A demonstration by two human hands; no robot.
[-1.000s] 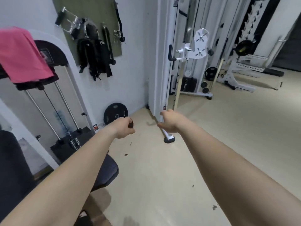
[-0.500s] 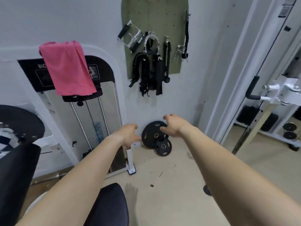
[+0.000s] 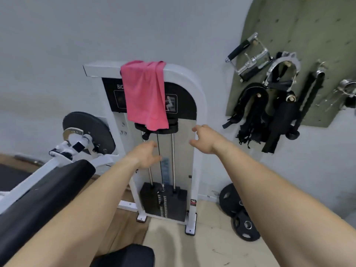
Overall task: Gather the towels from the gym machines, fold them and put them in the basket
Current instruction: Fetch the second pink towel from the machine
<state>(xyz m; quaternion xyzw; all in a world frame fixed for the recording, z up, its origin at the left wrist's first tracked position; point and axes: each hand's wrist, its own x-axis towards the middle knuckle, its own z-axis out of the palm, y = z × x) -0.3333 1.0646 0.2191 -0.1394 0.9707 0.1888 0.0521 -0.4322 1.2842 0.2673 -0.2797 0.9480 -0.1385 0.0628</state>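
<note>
- Pink towel (image 3: 145, 97) draped over the top bar of the white weight machine (image 3: 198, 89), above both grips and closer to the left one
- Long axis vertical: hanging straight down the machine's front, lower edge pointing at the floor, just above the left grip and not touching it
- Left grip (image 3: 146, 155) stretched forward, fingers loosely spread, holding nothing, in front of the steel guide rods (image 3: 173, 160)
- Right grip (image 3: 204, 138) to the right of the towel's lower edge, fingers parted and lightly curled, holding nothing, near the machine's right upright
- Black weight stack (image 3: 163, 201) well below both grips
- Black pad (image 3: 44, 191) left of the left grip
- Green pegboard (image 3: 289, 26) with cable handles (image 3: 248, 56) and black straps on the pale wall (image 3: 96, 26), right of the right grip
- Weight plates (image 3: 238, 212) leaning at the wall's foot on the beige floor (image 3: 192, 251)
</note>
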